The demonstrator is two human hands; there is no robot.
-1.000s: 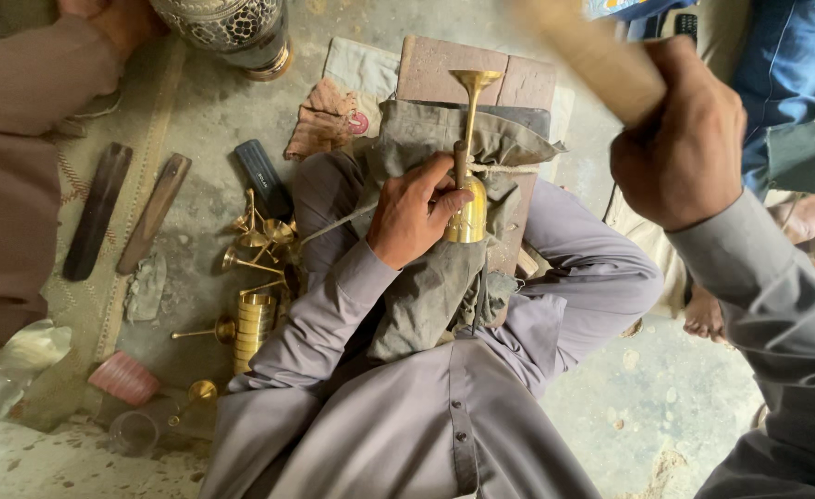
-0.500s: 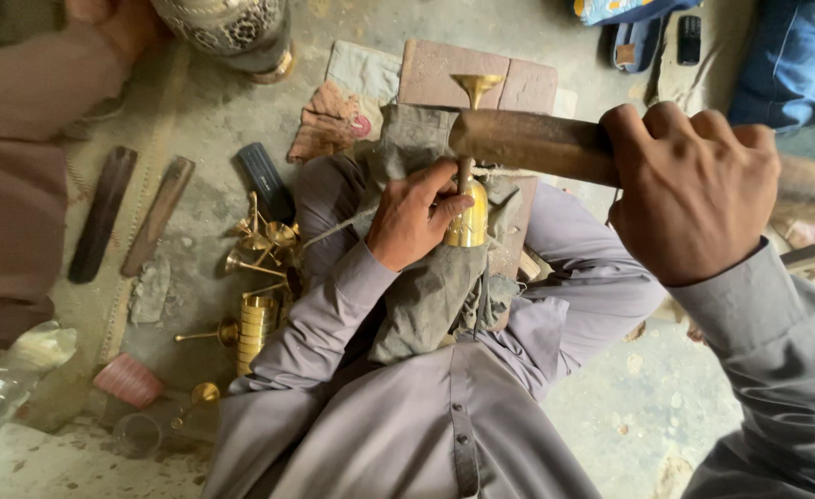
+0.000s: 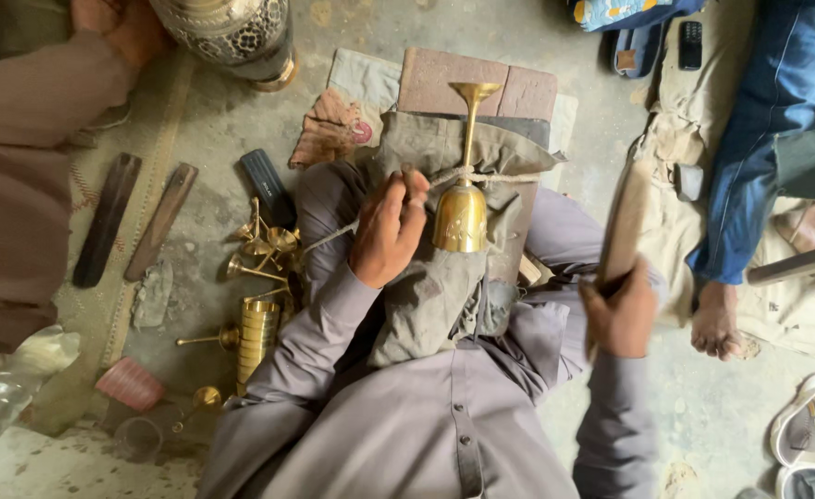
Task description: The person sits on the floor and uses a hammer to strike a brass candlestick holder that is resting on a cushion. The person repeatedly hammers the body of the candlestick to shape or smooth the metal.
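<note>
A brass goblet (image 3: 463, 217) lies on a grey-green cloth (image 3: 426, 286) over my lap, its foot pointing away from me toward a brick (image 3: 444, 79). A light cord (image 3: 500, 176) is wound around its stem. My left hand (image 3: 387, 231) is just left of the goblet's bowl, fingers closed on the cord's end, which runs out past my wrist. My right hand (image 3: 622, 319) is low at my right knee, gripping a wooden stick (image 3: 625, 222) that points away from me, clear of the goblet.
Loose brass stems and cups (image 3: 264, 254) and a stack of brass cups (image 3: 257, 337) lie to my left, beside two wooden strips (image 3: 107, 217). An ornate metal vessel (image 3: 232, 32) stands far left. Another person's sleeve (image 3: 28, 185) is left; a bare foot (image 3: 717, 319) and shoes (image 3: 809, 420) are right.
My right hand swung the wooden stick from high up, across the goblet, then down to my right side. My left hand slid off the goblet's bowl to its left.
</note>
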